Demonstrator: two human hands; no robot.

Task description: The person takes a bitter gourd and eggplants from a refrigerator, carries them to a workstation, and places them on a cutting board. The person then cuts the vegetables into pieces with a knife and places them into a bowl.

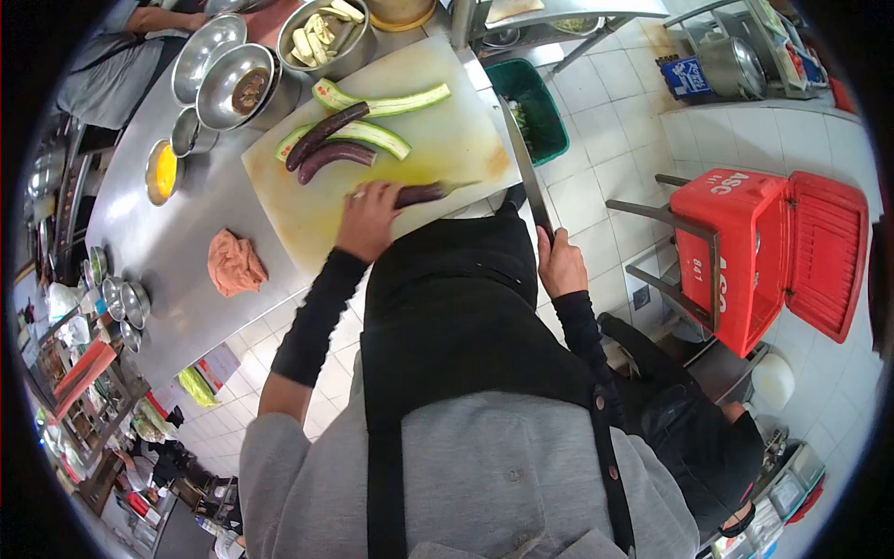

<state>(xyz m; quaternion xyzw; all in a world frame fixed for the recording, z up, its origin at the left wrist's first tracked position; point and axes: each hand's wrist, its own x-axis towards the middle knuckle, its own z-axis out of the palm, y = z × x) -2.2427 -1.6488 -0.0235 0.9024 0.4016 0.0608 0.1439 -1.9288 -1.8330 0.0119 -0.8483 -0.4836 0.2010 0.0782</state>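
My left hand (368,220), loosely curled, pins one eggplant (421,193) -- right hand (562,265) fisted round the knife (524,163). Three eggplants, two pale-green halves (384,101).

White letters reading "ASC" were seen, turned askew, on the upper rim of the red crate (745,242). The number "841" was printed on its side wall. White print on a blue box (686,77) on the floor could not be read.
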